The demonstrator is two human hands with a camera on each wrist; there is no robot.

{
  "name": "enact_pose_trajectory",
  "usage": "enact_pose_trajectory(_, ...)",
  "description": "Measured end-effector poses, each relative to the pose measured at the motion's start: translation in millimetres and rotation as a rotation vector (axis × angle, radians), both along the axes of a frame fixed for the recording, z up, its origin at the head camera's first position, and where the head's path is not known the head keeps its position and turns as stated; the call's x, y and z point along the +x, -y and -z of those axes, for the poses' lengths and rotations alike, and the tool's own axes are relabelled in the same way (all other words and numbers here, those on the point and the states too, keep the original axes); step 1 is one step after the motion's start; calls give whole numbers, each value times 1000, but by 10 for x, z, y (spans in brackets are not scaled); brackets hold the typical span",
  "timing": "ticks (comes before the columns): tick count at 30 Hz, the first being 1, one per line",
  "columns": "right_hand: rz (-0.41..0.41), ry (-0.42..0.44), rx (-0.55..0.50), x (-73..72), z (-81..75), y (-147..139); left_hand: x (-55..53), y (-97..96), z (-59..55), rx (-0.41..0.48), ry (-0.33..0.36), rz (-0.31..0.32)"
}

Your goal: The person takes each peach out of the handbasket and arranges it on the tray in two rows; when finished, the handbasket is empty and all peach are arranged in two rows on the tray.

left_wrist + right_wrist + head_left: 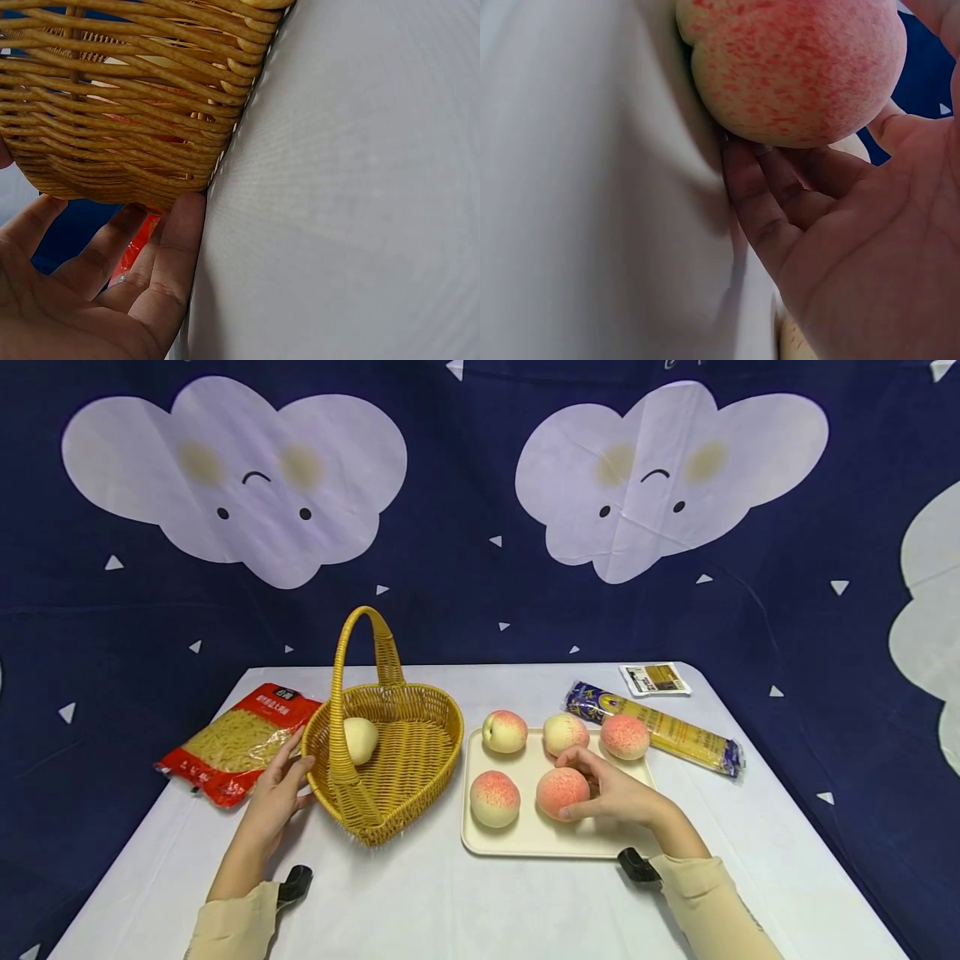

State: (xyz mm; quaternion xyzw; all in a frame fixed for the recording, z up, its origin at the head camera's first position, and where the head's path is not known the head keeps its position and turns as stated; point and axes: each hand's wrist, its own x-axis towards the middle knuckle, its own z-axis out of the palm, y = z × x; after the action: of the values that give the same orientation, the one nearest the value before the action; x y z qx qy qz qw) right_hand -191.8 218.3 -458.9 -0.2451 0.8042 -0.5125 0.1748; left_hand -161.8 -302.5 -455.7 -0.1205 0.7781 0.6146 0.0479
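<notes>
My right hand point(611, 789) grips a peach point(562, 793) at the front of a cream tray point(517, 843), thumb on the near side and fingers around the far side. In the right wrist view, the fingertips point(742, 161) reach under the red-speckled peach point(795, 75), close against the tray. A second peach point(495, 799) sits to its left on the tray. My left hand point(277, 793) touches the left side of a heart-shaped wicker basket point(420, 785), its fingers extended against the weave point(127, 127). Inside the basket lies one pale peach point(361, 741), partly behind the handle.
Along the tray's back edge are three more peaches point(505, 732). A red bag of pasta point(240, 739) lies left of the basket. Behind the tray, a long spaghetti pack point(675, 733) lies slantwise, near a small white packet point(655, 679). The basket's tall handle point(341, 693) arches upward.
</notes>
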Motion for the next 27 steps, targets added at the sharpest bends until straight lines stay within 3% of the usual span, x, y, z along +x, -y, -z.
enact_pose_trajectory(17, -27, -37, 61, -6, -65, -4, 3, -2, 2, -2, 0, 0)
enact_pose_trajectory(27, -52, -88, 70, -93, -257, -1, -1, 3, 7, -9, -1, 3)
